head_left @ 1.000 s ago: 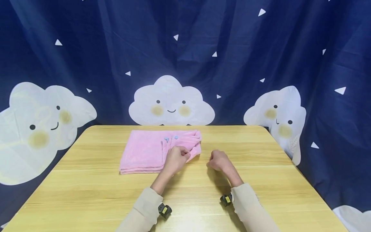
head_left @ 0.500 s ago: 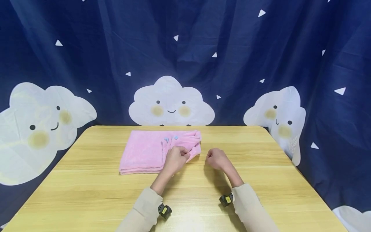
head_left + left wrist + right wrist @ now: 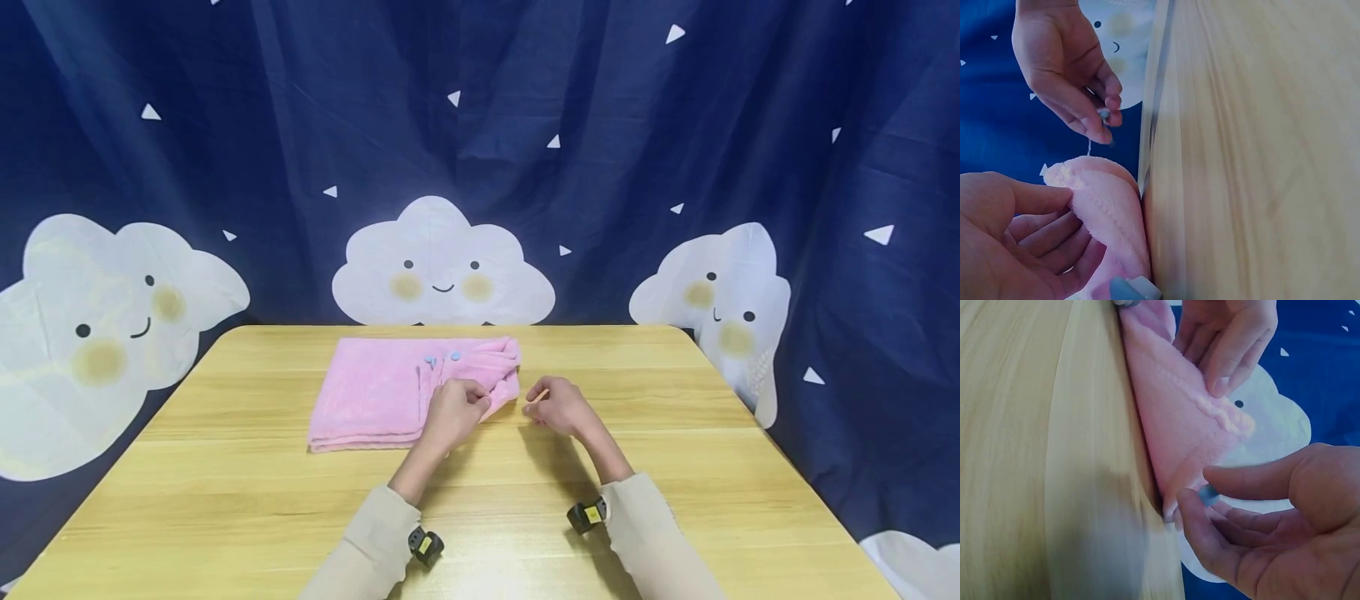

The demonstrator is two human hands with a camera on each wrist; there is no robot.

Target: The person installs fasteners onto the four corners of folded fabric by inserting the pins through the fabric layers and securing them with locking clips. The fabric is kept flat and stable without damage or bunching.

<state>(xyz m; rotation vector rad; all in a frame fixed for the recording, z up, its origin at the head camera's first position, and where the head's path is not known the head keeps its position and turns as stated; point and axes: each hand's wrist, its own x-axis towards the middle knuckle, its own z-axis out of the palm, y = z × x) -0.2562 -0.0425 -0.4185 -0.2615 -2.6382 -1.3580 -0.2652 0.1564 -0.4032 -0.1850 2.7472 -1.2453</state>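
A folded pink plush cloth (image 3: 367, 387) lies on the table, its right part gathered into creases. My left hand (image 3: 453, 412) pinches the cloth's near right edge between thumb and fingers. In the left wrist view, a thick raised fold of the pink cloth (image 3: 1113, 212) rises beside those fingers. Just right of the cloth, my right hand (image 3: 561, 407) pinches a small blue-grey piece (image 3: 1209, 495) between thumb and index finger. A thin pale line (image 3: 1089, 147) shows below that hand in the left wrist view. Two small blue pieces, one a round blue dot (image 3: 455, 356), sit on the cloth.
The light wooden table (image 3: 225, 500) fills the foreground. Behind it hangs a dark blue curtain (image 3: 600, 83) printed with white clouds and triangles. A small black device (image 3: 426, 546) sits at the left cuff, another black device (image 3: 587, 516) at the right.
My right hand has moved slightly left and up toward the cloth, and its thumb and fingers have turned more into view. The left hand and the cloth have stayed put.
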